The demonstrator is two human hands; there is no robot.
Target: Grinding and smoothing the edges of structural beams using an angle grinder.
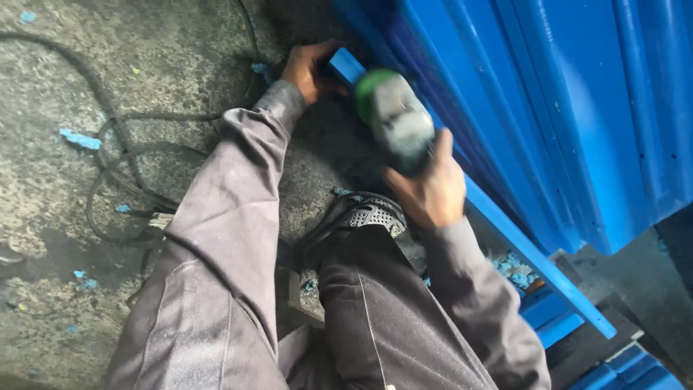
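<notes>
right hand (432, 191) wrapped round grey power tool (397, 119), green nose pointing 11 o'clock along blue steel strip (505, 217). left hand (309, 68) grips strip's far end, 10 o'clock of tool. strip runs 11-to-5. tool blurry, probably grinder.

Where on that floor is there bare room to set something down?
Bare concrete floor lies upper left, above the black cables. It is crowded around the left hand, right hand gripping the power tool, and blue panel.
</notes>
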